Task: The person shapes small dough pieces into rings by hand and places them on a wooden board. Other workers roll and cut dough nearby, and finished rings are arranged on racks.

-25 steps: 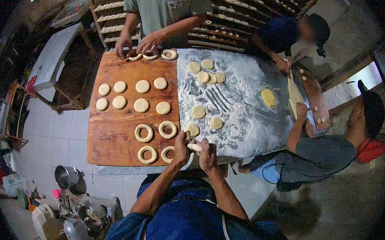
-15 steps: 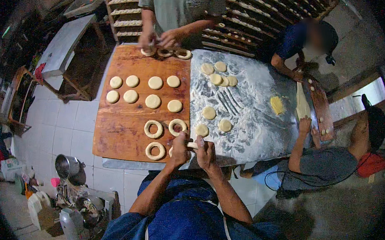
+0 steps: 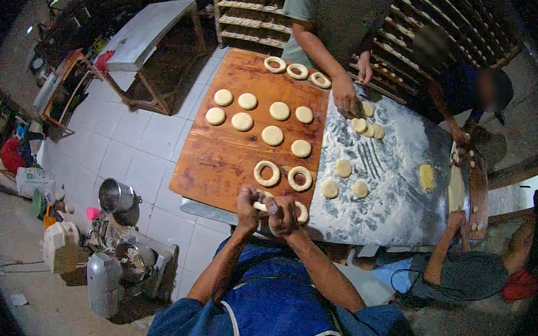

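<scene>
My left hand point(image 3: 249, 207) and my right hand point(image 3: 282, 217) are close together over the near edge of the wooden board point(image 3: 218, 174). Their fingers are closed round a piece of pale dough point(image 3: 269, 205), mostly hidden by the hands. A dough ring point(image 3: 302, 213) shows partly beside my right hand. Beyond my hands lie two whole rings, a left one point(image 3: 267, 173) and a right one point(image 3: 299, 178). Further up the board are several flat dough discs point(image 3: 272, 136).
A floured metal top point(image 3: 391, 208) adjoins the board, with loose discs point(image 3: 343, 167) and yellow fat point(image 3: 427, 177). Across from me, a co-worker's hand point(image 3: 346, 102) touches discs there. Others work dough point(image 3: 456, 187) at the right. A metal pot point(image 3: 116, 196) is at lower left.
The view has swung, shifting the board rightward in the picture. My hands have moved left over the board with the dough. The co-worker opposite has moved from the far rings to the floured discs.
</scene>
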The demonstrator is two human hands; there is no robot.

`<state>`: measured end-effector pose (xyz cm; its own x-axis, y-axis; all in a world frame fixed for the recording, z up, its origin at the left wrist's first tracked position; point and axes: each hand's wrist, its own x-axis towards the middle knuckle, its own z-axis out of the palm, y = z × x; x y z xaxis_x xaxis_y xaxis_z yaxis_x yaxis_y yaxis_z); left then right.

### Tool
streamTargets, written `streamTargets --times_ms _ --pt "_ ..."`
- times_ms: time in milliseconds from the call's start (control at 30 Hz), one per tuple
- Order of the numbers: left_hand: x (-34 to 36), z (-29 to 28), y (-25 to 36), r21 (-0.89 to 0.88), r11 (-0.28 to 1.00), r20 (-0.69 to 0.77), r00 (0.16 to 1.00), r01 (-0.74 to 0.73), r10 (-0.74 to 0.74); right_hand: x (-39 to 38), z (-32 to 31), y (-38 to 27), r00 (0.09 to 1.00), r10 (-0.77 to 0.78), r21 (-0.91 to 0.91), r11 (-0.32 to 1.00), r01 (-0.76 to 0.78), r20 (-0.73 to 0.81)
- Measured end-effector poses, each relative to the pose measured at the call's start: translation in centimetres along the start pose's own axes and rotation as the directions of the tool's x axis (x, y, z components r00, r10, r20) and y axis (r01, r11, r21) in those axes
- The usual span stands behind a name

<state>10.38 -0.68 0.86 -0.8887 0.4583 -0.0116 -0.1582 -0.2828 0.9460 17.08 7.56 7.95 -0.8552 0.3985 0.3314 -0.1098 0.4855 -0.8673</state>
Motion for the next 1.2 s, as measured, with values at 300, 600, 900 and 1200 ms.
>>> streamTargets --times_ms 300,600,900,1200 --pt "1.5 -8.8 1.5 0.020 0.999 -0.286 0.958 0.046 -0.039 2.8 4.9 -1.0 0.891 0.214 0.199 0.929 -0.312 0.400" --pt "2.6 -12.0 1.7 0.924 0.381 -0.101 0.928 -0.046 0.358 0.5 1.7 -1.9 0.927 0.272 -0.393 0.906 -0.157 0.257" --pt "3.4 -11.7 1.6 0.867 0.486 0.045 0.989 -0.107 0.138 -5.2 -12.4 11.8 0.882 0.412 -0.671 0.589 -0.450 -0.230" --pt "3.1 -2.0 2.9 0.788 0.481 0.160 0.883 -0.383 0.442 -1.6 -15.7 12.8 0.920 0.382 -0.626 0.698 -0.347 -0.083"
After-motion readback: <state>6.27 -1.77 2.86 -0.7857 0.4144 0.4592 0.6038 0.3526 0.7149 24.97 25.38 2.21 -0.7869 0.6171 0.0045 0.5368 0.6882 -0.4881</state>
